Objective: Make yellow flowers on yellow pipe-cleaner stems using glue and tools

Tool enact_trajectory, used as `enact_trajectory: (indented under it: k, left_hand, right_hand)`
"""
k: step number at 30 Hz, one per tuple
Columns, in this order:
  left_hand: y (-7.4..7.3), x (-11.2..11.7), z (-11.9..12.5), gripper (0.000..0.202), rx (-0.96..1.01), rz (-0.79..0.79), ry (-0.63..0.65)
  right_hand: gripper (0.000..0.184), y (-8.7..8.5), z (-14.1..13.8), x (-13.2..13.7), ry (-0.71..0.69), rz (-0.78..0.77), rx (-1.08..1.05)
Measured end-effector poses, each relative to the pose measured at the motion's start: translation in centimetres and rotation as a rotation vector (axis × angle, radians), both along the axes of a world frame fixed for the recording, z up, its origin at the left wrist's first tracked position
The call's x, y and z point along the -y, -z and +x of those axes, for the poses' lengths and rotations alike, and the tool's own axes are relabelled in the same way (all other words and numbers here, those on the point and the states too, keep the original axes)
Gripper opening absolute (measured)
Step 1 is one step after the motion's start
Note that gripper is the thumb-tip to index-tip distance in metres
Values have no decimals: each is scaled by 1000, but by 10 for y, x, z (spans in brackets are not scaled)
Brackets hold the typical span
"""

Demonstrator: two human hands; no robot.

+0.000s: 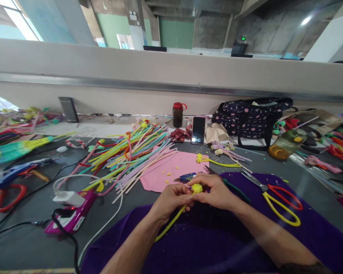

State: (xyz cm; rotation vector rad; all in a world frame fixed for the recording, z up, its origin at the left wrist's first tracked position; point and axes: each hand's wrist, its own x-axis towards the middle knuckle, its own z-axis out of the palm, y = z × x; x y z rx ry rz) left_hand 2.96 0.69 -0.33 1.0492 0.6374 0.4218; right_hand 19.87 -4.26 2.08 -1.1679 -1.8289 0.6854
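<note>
My left hand pinches the yellow pipe cleaner stem just below a bumpy yellow flower head. Around the other side of that head, my right hand has its thumb and fingers closed on it. The stem hangs down to the left over a dark purple cloth. Just behind my hands lies a blue pointed tool on a pink sheet. Green-handled pliers lie partly hidden by my right hand. Another yellow pipe cleaner piece rests beyond them.
Scissors with red and yellow handles lie on the right. A pile of coloured pipe cleaners spreads left of the sheet. Further left are a magenta power strip with cables and a blue glue gun. A phone stands behind.
</note>
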Motion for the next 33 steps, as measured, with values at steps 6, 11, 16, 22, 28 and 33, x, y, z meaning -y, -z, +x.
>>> enact_trajectory:
  k: [6,11,16,22,28,33]
  left_hand:
    - [0,-2,-4,20,96,-82,53]
    - [0,-2,-5,20,117,-111,102]
    - [0,-1,-3,16,111,-99,88]
    - [-4,0,-7,15,77,-97,76]
    - [-19,-6,-21,11,176,-118,-41]
    - [-21,-11,-23,7,261,-188,-65]
  right_hand:
    - [51,1,3,1,-59,-100,-149]
    - [43,2,4,1,-89,-159,-259]
    - [29,2,2,0,-61,-134,-226]
    - [39,-9,9,1,-47,-112,-129]
    - [32,-9,54,5,247,-131,-181]
    - [19,11,86,12,486,-184,210]
